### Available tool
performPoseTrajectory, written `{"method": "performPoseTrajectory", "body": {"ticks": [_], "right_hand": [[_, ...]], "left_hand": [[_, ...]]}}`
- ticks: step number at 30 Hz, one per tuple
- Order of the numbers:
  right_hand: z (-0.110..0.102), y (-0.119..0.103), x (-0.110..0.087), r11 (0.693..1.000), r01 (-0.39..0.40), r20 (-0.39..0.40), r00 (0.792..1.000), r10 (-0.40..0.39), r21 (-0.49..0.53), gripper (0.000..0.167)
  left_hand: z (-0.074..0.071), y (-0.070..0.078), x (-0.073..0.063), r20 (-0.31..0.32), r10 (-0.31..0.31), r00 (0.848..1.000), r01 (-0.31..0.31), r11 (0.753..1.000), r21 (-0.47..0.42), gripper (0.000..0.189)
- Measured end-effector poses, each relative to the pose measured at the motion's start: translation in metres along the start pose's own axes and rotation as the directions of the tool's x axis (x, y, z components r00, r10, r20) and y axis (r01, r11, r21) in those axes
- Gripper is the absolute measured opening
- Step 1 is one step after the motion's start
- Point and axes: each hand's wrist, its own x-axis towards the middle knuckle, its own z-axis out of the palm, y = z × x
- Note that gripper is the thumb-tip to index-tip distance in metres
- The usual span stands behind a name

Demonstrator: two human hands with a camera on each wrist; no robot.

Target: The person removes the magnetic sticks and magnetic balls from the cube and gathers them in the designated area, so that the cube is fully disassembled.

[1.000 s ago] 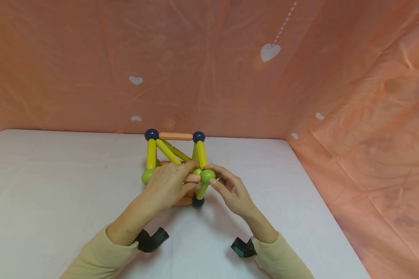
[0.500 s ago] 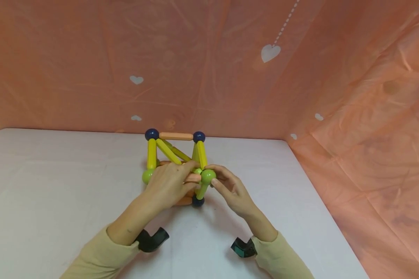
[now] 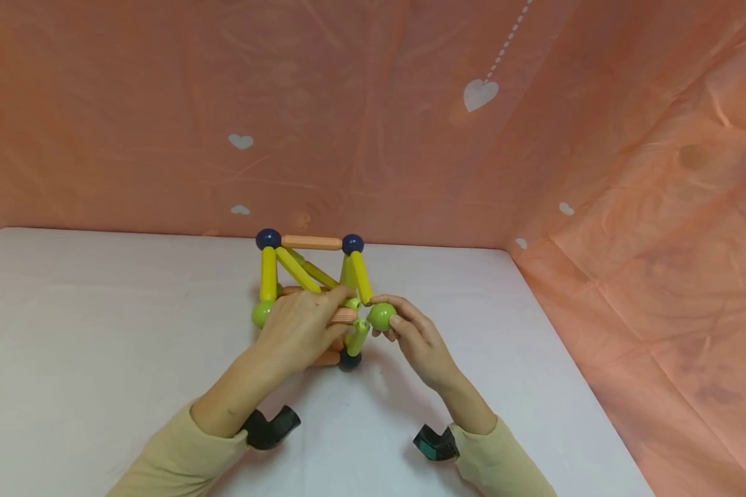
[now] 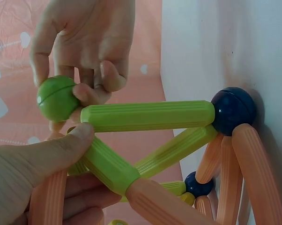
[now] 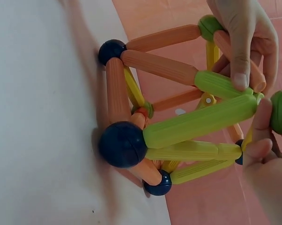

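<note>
A frame of magnetic rods and balls stands on the table. Its dark blue balls (image 3: 269,239) and orange rods (image 3: 313,243) form the top edge. My left hand (image 3: 301,328) grips the ends of the rods at the frame's near right corner; in the left wrist view its thumb presses a green rod (image 4: 108,164). Between thumb and fingers, my right hand (image 3: 424,348) pinches a green ball (image 3: 383,317). A small gap separates that ball from the loose end of another green rod (image 4: 148,116), which stays joined to a blue ball (image 4: 233,111).
The frame rests on a white table (image 3: 130,331). Behind and to the right hangs an orange-pink cloth (image 3: 360,138) with white hearts. A dark wrist mount (image 3: 270,428) sits at the left wrist, and another mount (image 3: 435,442) at the right.
My right hand has moved slightly right with the green ball, which has come away from the rod ends. The left hand has stayed put on the frame.
</note>
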Motion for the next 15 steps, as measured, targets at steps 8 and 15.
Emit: {"method": "performPoseTrajectory", "body": {"ticks": [8, 15], "right_hand": [[-0.01, 0.005, 0.006, 0.992, 0.002, -0.174, 0.984, 0.02, 0.124, 0.025], [-0.032, 0.023, 0.021, 0.983, -0.096, -0.327, 0.934, 0.143, 0.154, 0.035]], "left_hand": [[-0.001, 0.0, 0.0, -0.003, 0.008, 1.0, -0.008, 1.0, 0.001, 0.041], [0.0, 0.0, 0.0, 0.02, 0.001, 1.0, -0.001, 1.0, -0.002, 0.041]]}}
